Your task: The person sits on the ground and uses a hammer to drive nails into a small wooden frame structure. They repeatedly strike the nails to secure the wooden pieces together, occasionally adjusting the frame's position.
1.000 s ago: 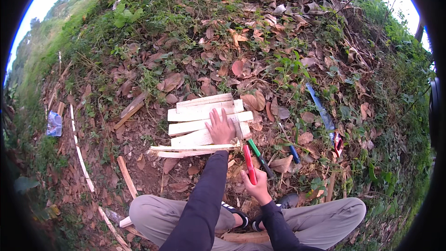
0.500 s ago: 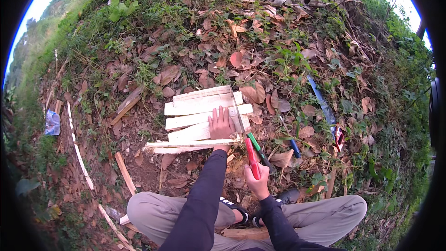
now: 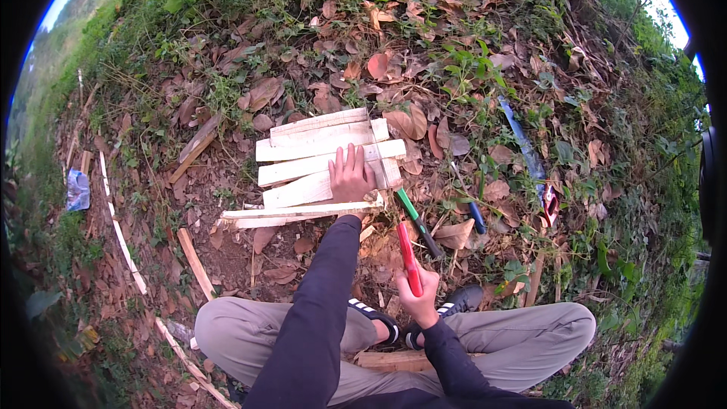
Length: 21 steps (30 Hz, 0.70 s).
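Observation:
Several pale wooden boards (image 3: 299, 173) lie side by side on the ground in front of me, and a narrow strip (image 3: 303, 213) crosses their near side. My left hand (image 3: 351, 174) rests flat on the boards with fingers stretched out. My right hand (image 3: 419, 294) is closed around the red handle (image 3: 409, 254) of a saw, just right of and nearer than the boards. The saw's thin blade is hard to make out now. Between handle and boards lies a green-and-black tool handle (image 3: 415, 220); its far end is hidden by the boards.
To the right lie a thin tool with a blue handle (image 3: 477, 217) and a long blue strip with a red end (image 3: 522, 140). Wood pieces (image 3: 195, 263) and a crumpled blue-white plastic piece (image 3: 77, 190) are at left. Dry leaves and weeds surround the boards. A wood block (image 3: 397, 361) lies between my legs.
My right hand has drawn the saw slightly back toward me; its blade showed across the boards' right ends before. The left hand stays on the boards. The whole view has shifted a little.

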Each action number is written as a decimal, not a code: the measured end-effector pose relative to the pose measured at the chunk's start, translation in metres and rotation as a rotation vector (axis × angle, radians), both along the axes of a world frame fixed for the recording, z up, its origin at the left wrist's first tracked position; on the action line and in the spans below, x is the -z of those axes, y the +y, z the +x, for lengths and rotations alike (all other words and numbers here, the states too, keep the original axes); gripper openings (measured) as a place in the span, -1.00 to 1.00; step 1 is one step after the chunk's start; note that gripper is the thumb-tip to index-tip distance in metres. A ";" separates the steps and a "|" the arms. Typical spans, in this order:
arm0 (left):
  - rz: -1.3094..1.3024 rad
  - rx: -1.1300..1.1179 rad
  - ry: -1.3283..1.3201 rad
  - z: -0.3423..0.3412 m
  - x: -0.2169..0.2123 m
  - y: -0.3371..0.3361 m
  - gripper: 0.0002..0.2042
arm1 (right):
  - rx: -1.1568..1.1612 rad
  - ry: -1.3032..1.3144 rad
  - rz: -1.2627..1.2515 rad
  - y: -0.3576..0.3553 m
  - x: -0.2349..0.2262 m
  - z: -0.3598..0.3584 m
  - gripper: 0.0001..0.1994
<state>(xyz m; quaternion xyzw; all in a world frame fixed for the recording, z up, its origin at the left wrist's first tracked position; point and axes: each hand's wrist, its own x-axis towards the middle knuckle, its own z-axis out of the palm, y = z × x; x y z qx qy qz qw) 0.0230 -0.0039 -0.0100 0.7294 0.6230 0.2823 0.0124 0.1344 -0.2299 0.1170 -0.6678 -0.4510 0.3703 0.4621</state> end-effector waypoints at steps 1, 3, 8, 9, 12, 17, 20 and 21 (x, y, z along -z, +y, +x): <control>-0.013 -0.006 -0.002 0.001 0.000 0.002 -0.55 | -0.009 -0.002 0.006 -0.007 -0.002 0.005 -0.80; 0.014 -0.009 0.019 0.001 -0.001 0.003 -0.55 | -0.053 -0.026 0.006 -0.001 -0.016 0.008 -0.81; -0.023 0.022 0.046 0.006 -0.003 0.006 -0.54 | 0.058 0.071 0.073 0.086 -0.009 0.001 -0.75; 0.013 0.010 0.065 0.002 -0.001 0.003 -0.53 | 0.055 0.046 0.054 0.081 -0.014 -0.006 -0.74; 0.016 0.017 0.018 -0.002 0.004 0.002 -0.52 | -0.033 -0.061 0.043 0.018 -0.024 -0.006 -0.86; 0.028 -0.001 0.052 -0.003 0.006 0.001 -0.51 | -0.016 0.026 0.063 0.055 -0.010 -0.007 -0.73; 0.003 0.021 0.041 0.006 0.000 0.002 -0.51 | 0.033 -0.004 0.038 0.089 -0.014 -0.002 -0.76; 0.023 0.000 0.042 -0.003 0.006 0.000 -0.51 | -0.009 0.009 0.001 0.068 -0.016 -0.005 -0.80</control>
